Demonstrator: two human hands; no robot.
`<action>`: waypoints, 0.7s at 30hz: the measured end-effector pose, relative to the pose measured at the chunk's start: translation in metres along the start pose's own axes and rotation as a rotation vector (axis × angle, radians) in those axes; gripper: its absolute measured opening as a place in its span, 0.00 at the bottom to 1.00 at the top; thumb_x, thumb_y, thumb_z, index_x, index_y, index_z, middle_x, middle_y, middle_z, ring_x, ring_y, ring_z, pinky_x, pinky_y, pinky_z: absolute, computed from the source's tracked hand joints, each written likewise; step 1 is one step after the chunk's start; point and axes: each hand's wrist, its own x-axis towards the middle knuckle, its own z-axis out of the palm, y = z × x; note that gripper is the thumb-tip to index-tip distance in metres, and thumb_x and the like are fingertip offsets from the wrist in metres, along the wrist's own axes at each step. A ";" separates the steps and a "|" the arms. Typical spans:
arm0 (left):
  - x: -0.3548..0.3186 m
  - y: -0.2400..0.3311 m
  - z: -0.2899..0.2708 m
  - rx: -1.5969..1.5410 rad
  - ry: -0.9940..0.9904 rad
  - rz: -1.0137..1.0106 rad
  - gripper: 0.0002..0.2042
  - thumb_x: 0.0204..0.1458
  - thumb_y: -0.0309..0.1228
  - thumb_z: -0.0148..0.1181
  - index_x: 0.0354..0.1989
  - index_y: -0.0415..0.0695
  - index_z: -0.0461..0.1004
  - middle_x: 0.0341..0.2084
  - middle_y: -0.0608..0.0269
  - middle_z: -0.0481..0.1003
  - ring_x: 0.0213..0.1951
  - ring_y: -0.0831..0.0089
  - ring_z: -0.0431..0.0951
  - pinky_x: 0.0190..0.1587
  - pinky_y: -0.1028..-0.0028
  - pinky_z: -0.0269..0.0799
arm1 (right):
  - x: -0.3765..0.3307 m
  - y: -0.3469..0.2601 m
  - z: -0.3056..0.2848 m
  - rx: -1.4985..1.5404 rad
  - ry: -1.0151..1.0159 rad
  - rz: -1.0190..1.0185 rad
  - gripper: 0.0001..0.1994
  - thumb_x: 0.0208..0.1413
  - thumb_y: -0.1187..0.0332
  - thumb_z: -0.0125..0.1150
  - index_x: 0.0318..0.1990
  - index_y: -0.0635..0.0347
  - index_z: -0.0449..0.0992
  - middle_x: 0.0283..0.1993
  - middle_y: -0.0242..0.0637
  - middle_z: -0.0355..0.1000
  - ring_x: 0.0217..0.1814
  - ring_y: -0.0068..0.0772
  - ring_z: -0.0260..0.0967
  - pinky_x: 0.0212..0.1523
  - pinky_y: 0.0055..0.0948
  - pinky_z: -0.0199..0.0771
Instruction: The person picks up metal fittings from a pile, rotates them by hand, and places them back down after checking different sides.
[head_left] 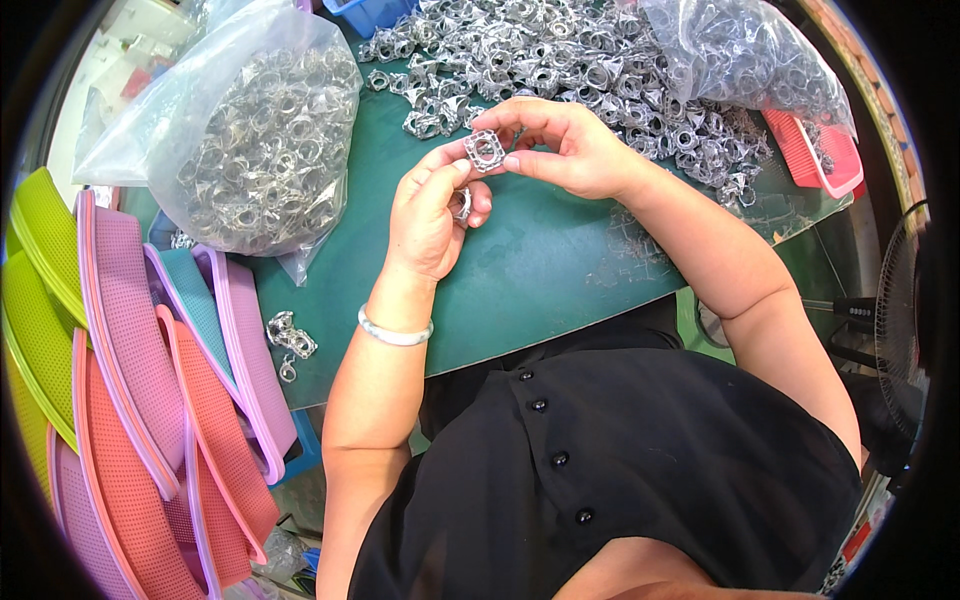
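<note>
Between my two hands, over the green tabletop (560,270), is a small silver metal casting (485,151) with a squarish outline and a round hole. My left hand (435,215) pinches its left side with thumb and forefinger. A second metal piece (462,204) sits in the curled lower fingers of that hand. From the other side, my right hand (570,150) grips the casting with thumb and fingertips. Just beyond my hands spreads a large heap of similar metal castings (540,60).
At left stands a clear plastic bag (265,150) full of castings, beside stacked coloured plastic baskets (130,340). A few loose castings (290,335) lie near the table's left edge. Far right are another filled bag (750,60), a red basket (815,155) and a fan (900,320).
</note>
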 end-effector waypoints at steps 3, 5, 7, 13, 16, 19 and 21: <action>0.000 0.000 0.000 0.002 0.002 0.008 0.14 0.55 0.32 0.43 0.45 0.36 0.66 0.32 0.56 0.74 0.21 0.80 0.66 0.20 0.82 0.60 | 0.000 0.001 0.001 0.023 0.005 -0.012 0.18 0.47 0.81 0.54 0.49 0.62 0.68 0.44 0.32 0.65 0.43 0.22 0.62 0.44 0.24 0.67; 0.000 -0.001 -0.001 0.008 0.001 0.017 0.14 0.56 0.35 0.43 0.43 0.37 0.67 0.32 0.56 0.74 0.20 0.80 0.66 0.20 0.82 0.60 | 0.000 0.002 0.002 0.034 0.007 -0.022 0.18 0.47 0.81 0.54 0.48 0.62 0.68 0.44 0.32 0.65 0.43 0.22 0.62 0.44 0.24 0.67; 0.000 -0.001 0.000 0.006 -0.002 0.001 0.14 0.56 0.37 0.44 0.42 0.38 0.68 0.30 0.58 0.74 0.20 0.80 0.66 0.20 0.82 0.60 | 0.000 0.002 0.002 0.002 -0.002 -0.048 0.18 0.46 0.82 0.54 0.47 0.62 0.69 0.44 0.32 0.65 0.41 0.22 0.63 0.43 0.23 0.67; 0.001 -0.005 -0.005 0.005 -0.015 -0.004 0.11 0.54 0.33 0.49 0.42 0.40 0.68 0.29 0.63 0.72 0.21 0.80 0.67 0.21 0.82 0.61 | 0.000 -0.003 0.002 -0.184 -0.036 -0.138 0.19 0.42 0.84 0.54 0.46 0.61 0.69 0.43 0.32 0.64 0.38 0.22 0.63 0.38 0.22 0.67; 0.001 -0.005 -0.001 -0.011 0.008 0.040 0.11 0.51 0.26 0.52 0.43 0.40 0.67 0.31 0.65 0.72 0.24 0.81 0.68 0.24 0.82 0.63 | 0.000 -0.003 0.004 -0.169 0.027 -0.104 0.21 0.42 0.84 0.54 0.48 0.61 0.68 0.44 0.32 0.64 0.39 0.22 0.62 0.38 0.21 0.67; 0.001 -0.004 0.000 0.008 -0.008 0.092 0.15 0.48 0.21 0.54 0.46 0.40 0.65 0.33 0.65 0.71 0.27 0.81 0.69 0.27 0.83 0.64 | 0.000 0.000 0.002 -0.152 0.087 -0.055 0.22 0.43 0.84 0.53 0.50 0.61 0.66 0.46 0.33 0.63 0.40 0.22 0.62 0.40 0.22 0.67; 0.000 -0.004 0.000 0.031 -0.020 0.121 0.17 0.47 0.19 0.54 0.46 0.40 0.65 0.35 0.65 0.70 0.29 0.82 0.69 0.28 0.83 0.64 | 0.001 0.005 0.001 -0.177 0.131 -0.055 0.21 0.44 0.83 0.53 0.49 0.61 0.66 0.45 0.34 0.64 0.39 0.22 0.63 0.39 0.22 0.68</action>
